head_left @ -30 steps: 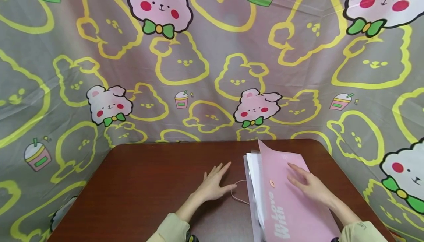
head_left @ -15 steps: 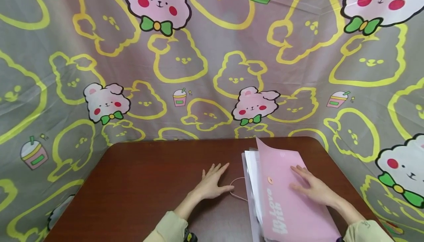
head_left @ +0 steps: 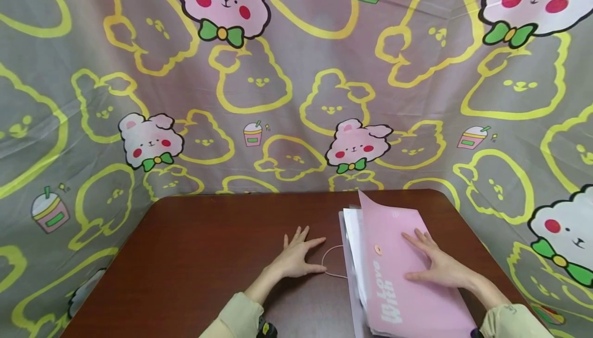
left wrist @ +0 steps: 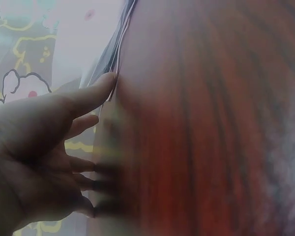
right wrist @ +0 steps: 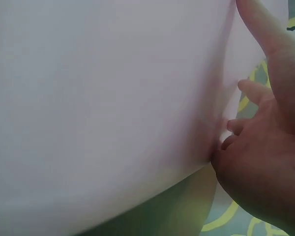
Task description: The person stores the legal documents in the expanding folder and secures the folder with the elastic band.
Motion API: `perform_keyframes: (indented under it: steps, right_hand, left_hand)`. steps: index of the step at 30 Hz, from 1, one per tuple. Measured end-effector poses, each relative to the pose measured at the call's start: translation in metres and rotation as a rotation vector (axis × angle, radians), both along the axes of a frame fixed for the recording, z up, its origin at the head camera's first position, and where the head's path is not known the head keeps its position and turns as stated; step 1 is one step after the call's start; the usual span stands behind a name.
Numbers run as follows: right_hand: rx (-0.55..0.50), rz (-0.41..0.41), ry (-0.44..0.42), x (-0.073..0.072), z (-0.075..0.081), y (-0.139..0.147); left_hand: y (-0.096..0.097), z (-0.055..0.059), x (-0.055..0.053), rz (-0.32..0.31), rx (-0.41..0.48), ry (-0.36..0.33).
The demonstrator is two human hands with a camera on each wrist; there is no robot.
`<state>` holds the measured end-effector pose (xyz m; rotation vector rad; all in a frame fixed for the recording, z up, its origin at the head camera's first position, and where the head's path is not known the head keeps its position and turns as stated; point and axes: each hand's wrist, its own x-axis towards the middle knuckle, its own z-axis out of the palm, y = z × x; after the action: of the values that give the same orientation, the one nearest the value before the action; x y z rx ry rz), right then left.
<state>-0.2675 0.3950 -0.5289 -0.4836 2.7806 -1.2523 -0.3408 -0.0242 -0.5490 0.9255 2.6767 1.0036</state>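
A pink document folder (head_left: 398, 235) lies on the right side of the table, its cover raised a little along the left edge. White papers (head_left: 355, 245) show inside that edge. On the cover are a small round button (head_left: 378, 250) and white lettering. My right hand (head_left: 440, 266) rests on the cover with spread fingers; the right wrist view shows its fingertips against the pink surface. Left of the folder, my left hand (head_left: 294, 258) is spread over the table and holds nothing. Its thumb tip is at a thin pink cord (head_left: 330, 251) looping out from the folder; whether they touch, I cannot tell.
The dark brown wooden table (head_left: 208, 255) has rounded far corners. Behind it and at both sides hangs a grey cloth (head_left: 287, 122) printed with yellow outlines and white cartoon animals. Light sleeves cover both forearms, with a dark band at each wrist.
My left hand's index finger has spread further from the others, and its thumb has dropped slightly. My right thumb has moved a little nearer the wearer. The folder stays in place.
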Motion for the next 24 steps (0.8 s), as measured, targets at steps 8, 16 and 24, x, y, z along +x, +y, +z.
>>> perform_keyframes:
  steps: [8,16,24]
  right_hand:
    - [0.027,0.032,0.034,-0.001,-0.003,0.003]
    - [0.016,0.046,0.082,-0.002,-0.008,0.004]
    - [0.007,0.041,0.07,-0.001,-0.008,0.003]
  left_hand:
    - [-0.006,-0.005,-0.002,-0.013,0.046,0.045]
    - [-0.002,0.015,0.006,0.018,0.001,0.0]
    - [0.009,0.017,0.013,0.064,-0.039,0.005]
